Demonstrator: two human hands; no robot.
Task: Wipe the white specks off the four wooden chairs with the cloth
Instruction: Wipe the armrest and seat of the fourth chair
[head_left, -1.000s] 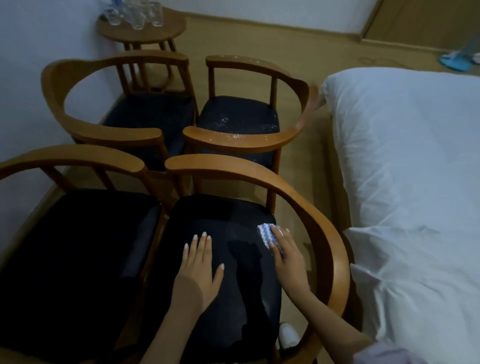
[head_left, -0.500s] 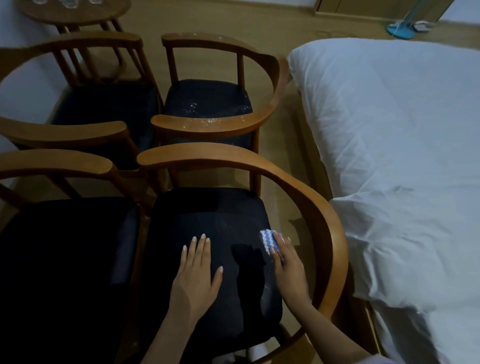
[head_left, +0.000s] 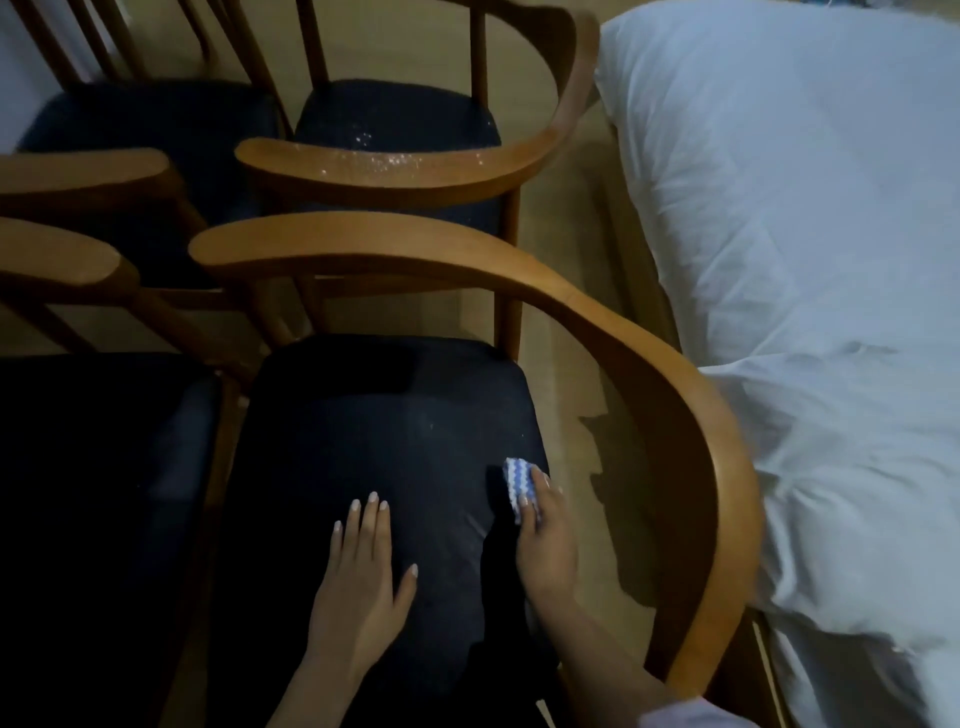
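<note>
Pressing down on the dark seat of the nearest chair (head_left: 395, 415), the right hand (head_left: 548, 545) grips a small folded cloth (head_left: 519, 483) that is white with blue zigzag stripes. Its fingers (head_left: 536, 496) are bent over the wad, which sticks out just beyond the fingertips at the seat's right edge. The left hand (head_left: 363, 577) lies flat on the same cushion, to the left of the cloth, fingers straight and together, thumb spread, holding nothing.

White specks (head_left: 374, 165) lie thick on the curved rail and seat of the far chair (head_left: 400, 119), well ahead of both sets of fingertips. On the cushion under the hands only a faint few show.

The nearest chair's wooden armrest (head_left: 675, 374) curves round to the right of the cloth-holding fingers, between them and a white bed (head_left: 805, 260). A second near chair (head_left: 93, 467) stands left of the flat hand, with a fourth chair (head_left: 145, 119) beyond it — their seats are too dark to judge.
</note>
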